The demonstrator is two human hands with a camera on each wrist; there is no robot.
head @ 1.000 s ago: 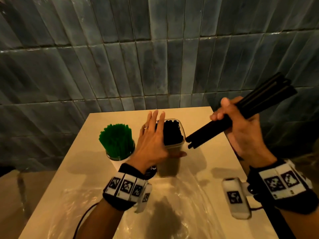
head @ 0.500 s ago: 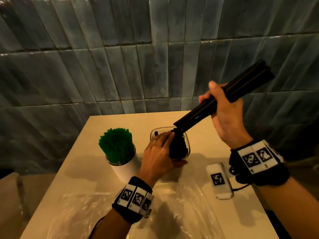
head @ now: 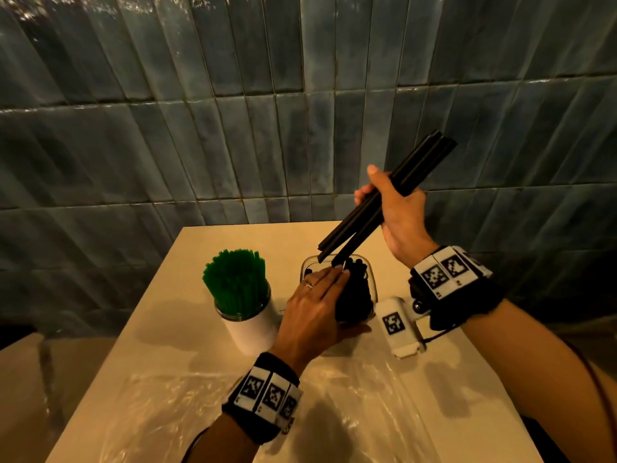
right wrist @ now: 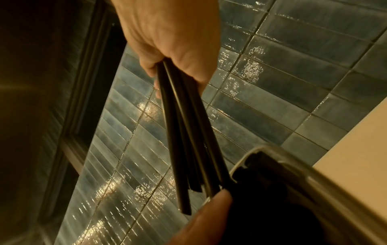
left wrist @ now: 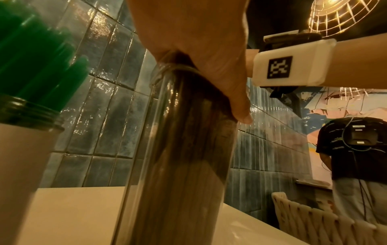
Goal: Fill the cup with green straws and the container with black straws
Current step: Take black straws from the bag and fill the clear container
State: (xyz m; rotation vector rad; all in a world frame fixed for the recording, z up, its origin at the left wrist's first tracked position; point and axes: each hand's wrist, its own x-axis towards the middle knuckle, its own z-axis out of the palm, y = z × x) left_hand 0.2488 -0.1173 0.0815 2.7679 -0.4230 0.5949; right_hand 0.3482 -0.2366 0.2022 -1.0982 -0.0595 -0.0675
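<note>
A white cup (head: 250,332) packed with green straws (head: 233,285) stands on the table's left; both show in the left wrist view, cup (left wrist: 21,165) and green straws (left wrist: 37,66). Right of it stands a tall clear container (head: 370,289) holding black straws (head: 354,295). My left hand (head: 314,309) lays straight fingers across its mouth, pressing those straws rightward, thumb on the container wall (left wrist: 184,157). My right hand (head: 394,208) grips a slanted bundle of black straws (head: 414,172), lower ends at the container mouth. The right wrist view shows that bundle (right wrist: 184,132) beside the container rim (right wrist: 293,165).
Crumpled clear plastic wrap (head: 200,402) covers the near part of the beige table (head: 200,248). A tiled wall (head: 300,111) rises just behind the table. In the left wrist view another person (left wrist: 356,157) stands to the right, behind a woven chair (left wrist: 314,220).
My right hand has swung the black bundle from nearly level to steeply tilted and brought its lower ends to the container mouth. My left fingers have shifted to press the contained straws to the right.
</note>
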